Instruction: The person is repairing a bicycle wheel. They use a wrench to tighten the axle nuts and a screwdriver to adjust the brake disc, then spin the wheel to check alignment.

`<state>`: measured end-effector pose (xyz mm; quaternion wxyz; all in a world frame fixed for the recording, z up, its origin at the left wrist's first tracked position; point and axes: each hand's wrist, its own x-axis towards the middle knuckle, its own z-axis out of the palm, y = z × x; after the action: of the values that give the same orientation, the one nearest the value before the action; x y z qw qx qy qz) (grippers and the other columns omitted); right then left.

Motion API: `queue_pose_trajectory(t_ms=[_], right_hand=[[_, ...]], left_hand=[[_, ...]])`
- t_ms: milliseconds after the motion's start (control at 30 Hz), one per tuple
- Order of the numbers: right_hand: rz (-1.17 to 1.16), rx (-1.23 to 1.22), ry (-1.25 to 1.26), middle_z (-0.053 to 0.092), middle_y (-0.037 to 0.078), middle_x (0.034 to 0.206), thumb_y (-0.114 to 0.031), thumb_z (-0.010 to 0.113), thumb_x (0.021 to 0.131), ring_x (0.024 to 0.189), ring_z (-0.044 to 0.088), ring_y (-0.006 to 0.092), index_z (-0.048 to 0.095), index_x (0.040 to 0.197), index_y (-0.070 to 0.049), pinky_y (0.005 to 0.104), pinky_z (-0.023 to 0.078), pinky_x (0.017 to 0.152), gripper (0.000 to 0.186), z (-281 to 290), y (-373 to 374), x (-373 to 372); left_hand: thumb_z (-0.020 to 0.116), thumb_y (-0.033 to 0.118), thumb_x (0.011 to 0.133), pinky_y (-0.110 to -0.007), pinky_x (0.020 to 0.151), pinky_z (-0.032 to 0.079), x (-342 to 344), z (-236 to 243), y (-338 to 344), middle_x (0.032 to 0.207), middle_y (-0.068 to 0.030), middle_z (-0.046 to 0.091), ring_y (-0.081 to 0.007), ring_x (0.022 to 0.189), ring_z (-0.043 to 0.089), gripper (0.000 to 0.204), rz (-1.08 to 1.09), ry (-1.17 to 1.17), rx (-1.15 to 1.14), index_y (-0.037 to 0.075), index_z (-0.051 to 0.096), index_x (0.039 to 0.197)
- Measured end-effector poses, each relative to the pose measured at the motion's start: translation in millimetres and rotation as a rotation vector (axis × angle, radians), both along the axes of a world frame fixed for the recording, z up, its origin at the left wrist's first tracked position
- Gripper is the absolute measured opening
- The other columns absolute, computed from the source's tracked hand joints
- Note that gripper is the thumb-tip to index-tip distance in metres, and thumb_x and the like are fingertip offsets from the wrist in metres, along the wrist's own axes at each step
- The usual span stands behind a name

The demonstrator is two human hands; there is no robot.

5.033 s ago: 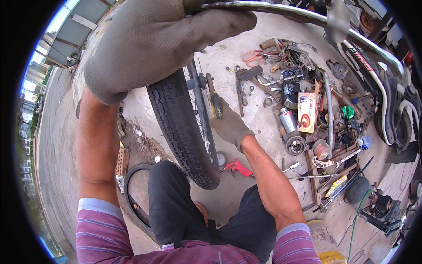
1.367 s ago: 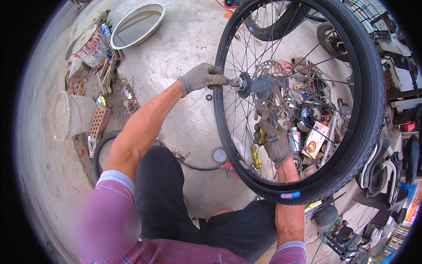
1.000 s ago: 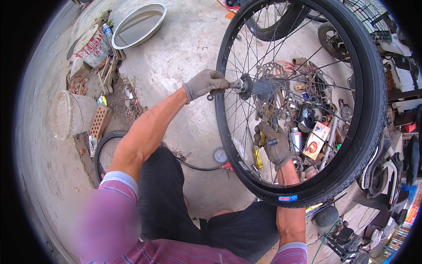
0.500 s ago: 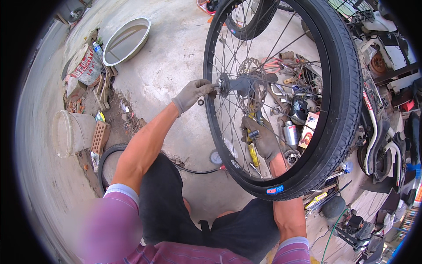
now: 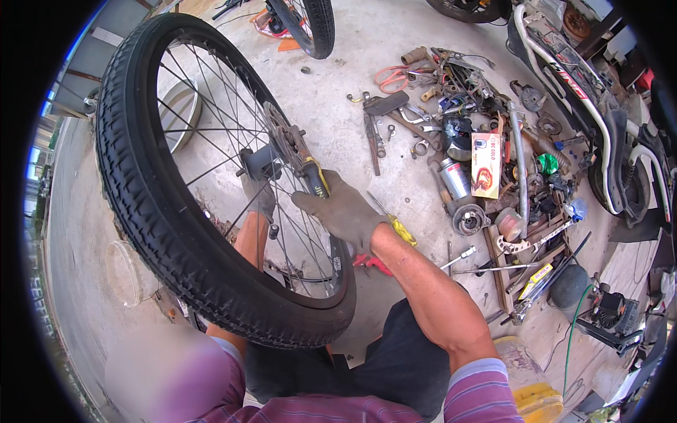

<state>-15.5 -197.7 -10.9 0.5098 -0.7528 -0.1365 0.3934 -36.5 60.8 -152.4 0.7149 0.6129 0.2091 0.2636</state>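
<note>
A bicycle wheel (image 5: 233, 310) with a black knobbly tyre leans tilted in front of me, at the left. My left hand (image 5: 259, 196), gloved in grey, is seen through the spokes, closed at the axle end under the hub (image 5: 261, 162); the hub partly hides its fingers. On the wheel's right side is a brake disc (image 5: 276, 123). My right hand (image 5: 345, 211), also gloved, is closed round the black-and-yellow handle of a tool (image 5: 314, 178). That tool reaches up to the disc, and its working end is hard to make out.
To the right lies a spread of tools and parts: a hammer (image 5: 388, 103), a silver can (image 5: 455, 178), a printed box (image 5: 486, 166) and a yellow-handled screwdriver (image 5: 402, 229). A bike frame (image 5: 578, 92) stands beyond. Behind the spokes is a basin (image 5: 187, 113); a bucket (image 5: 127, 275) stands at left.
The wheel has swung to the left and turned, so its disc side now faces right. My right hand, earlier seen through the spokes, is now in front on the disc side with the tool.
</note>
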Motion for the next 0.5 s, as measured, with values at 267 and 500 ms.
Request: queue_pose_trajectory(t_ms=[267,500], right_hand=[[0.169,-0.067,-0.084,0.068,0.032,0.118,-0.049,0.066,0.090,0.114,0.067,0.0438,0.041,0.145,0.010,0.0441,0.050,0.103,0.085,16.2,2.1,3.0],[0.275,-0.262,-0.218,0.069,0.035,0.112,-0.025,0.064,0.082,0.110,0.068,0.0465,0.026,0.155,0.015,0.0457,0.051,0.101,0.091,24.1,-3.9,4.8]], left_hand=[[0.050,0.046,0.110,-0.031,0.055,0.050,-6.3,3.2,0.3,0.087,-0.0024,0.063,-0.0129,0.064,0.058,0.038,0.105,-0.037,-0.094,0.010,0.060,0.112],[0.049,0.049,0.110,-0.032,0.050,0.050,0.9,2.1,-13.2,0.083,-0.0020,0.062,-0.0129,0.059,0.058,0.040,0.077,-0.025,-0.134,0.011,0.059,0.110]])
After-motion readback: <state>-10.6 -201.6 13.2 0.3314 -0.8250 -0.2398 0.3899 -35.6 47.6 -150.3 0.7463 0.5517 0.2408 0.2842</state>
